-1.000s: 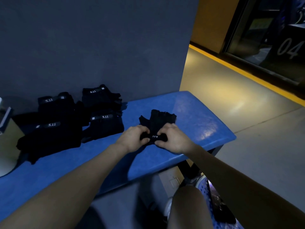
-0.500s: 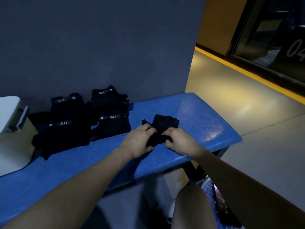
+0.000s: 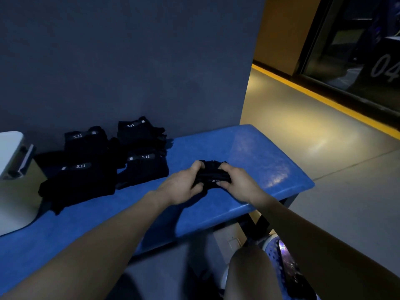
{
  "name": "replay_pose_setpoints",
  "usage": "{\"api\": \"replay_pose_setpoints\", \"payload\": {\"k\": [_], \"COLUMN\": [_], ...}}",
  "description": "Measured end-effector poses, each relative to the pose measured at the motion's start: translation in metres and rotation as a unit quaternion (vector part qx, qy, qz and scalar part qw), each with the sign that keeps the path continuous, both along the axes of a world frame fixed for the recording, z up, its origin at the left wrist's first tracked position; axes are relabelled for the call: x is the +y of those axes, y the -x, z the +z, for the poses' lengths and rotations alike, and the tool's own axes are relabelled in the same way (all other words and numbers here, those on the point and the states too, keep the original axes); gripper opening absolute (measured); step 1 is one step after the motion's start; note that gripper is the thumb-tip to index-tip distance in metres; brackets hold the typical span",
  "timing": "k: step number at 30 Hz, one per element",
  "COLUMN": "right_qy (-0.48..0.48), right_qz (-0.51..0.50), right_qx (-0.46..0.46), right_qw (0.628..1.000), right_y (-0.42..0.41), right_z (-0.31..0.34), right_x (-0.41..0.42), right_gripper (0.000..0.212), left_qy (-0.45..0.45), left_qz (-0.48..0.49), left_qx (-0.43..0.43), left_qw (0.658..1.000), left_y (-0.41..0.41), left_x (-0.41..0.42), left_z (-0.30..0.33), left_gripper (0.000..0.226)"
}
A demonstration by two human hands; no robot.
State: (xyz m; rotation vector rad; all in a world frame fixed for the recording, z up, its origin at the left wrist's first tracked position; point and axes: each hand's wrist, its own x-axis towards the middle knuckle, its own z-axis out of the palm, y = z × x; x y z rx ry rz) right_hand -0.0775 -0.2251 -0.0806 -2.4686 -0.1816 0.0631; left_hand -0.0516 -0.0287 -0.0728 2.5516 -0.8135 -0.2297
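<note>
My left grip [image 3: 184,185] and my right grip [image 3: 236,182] both hold one black glove [image 3: 213,173]. My fingers curl round it and squeeze it into a small bunch. The left grip has the left side and the right grip has the right side. The glove is low over the blue desk [image 3: 249,146], near the right end and close to the front edge. I cannot tell if it touches the desk. A bit of white writing shows on the glove by my right thumb.

More black gloves lie on the desk to the left, well apart from my grips. They make four piles. Two are at the back by the wall [image 3: 129,61]: the back left pile [image 3: 86,146] and the back right pile [image 3: 138,135]. Two are in front: the front left pile [image 3: 80,185] and the front right pile [image 3: 145,172]. Each top glove has a strip that says 5.11.

At the far left of the desk stands a white box [image 3: 13,191]. Its top is down, so I cannot see what is in it.
</note>
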Motion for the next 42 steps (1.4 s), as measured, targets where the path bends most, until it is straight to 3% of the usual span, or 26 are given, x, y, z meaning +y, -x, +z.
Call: {"api": "replay_pose_setpoints", "payload": {"k": [3,7,13,16,21,27,32,34,37,40,42], "right_qy": [-0.051,-0.094,-0.208,-0.173,-0.094,-0.057,-0.059,-0.064,-0.055,-0.054,-0.062], "right_qz": [-0.007,-0.024,-0.094,-0.153,-0.210,-0.266,-0.276,-0.281,-0.286,-0.291,-0.287], "right_qx": [0.019,0.048,0.097,0.105,0.112,0.153,0.185,0.195,0.213,0.220,0.225], "right_qw": [0.999,0.994,0.969,0.967,0.967,0.950,0.941,0.937,0.933,0.930,0.929], "right_y": [-0.003,-0.006,-0.015,-0.028,-0.031,-0.036,-0.037,-0.038,-0.038,-0.036,-0.034], "right_z": [0.004,0.003,-0.003,-0.014,-0.006,-0.001,0.007,0.006,0.009,0.009,0.008], "right_x": [0.000,-0.003,-0.002,-0.001,0.004,0.001,0.008,0.009,0.013,0.014,0.016], "right_gripper": [0.029,0.020,0.017,0.032,0.037,0.043,0.040,0.035,0.046,0.038,0.040], "left_qy": [0.030,0.086,0.205,0.172,0.102,0.057,-0.017,-0.021,-0.014,0.018,0.059], "left_qz": [0.020,0.075,0.168,0.200,0.242,0.292,0.283,0.276,0.275,0.285,0.292], "left_qx": [0.019,0.016,0.152,0.152,0.123,0.104,0.142,0.154,0.185,0.238,0.264], "left_qw": [0.999,0.993,0.952,0.952,0.957,0.949,0.949,0.949,0.943,0.928,0.918], "left_y": [-0.001,-0.006,-0.013,-0.018,-0.029,-0.027,-0.028,-0.027,-0.027,-0.027,-0.025], "left_x": [0.000,-0.002,-0.007,-0.012,-0.021,-0.024,-0.033,-0.037,-0.038,-0.036,-0.031], "left_z": [-0.002,-0.011,-0.013,-0.012,-0.016,-0.014,-0.006,-0.004,-0.001,-0.001,-0.001], "left_gripper": [0.061,0.045,0.024,0.026,0.031,0.041,0.031,0.030,0.028,0.034,0.025]}}
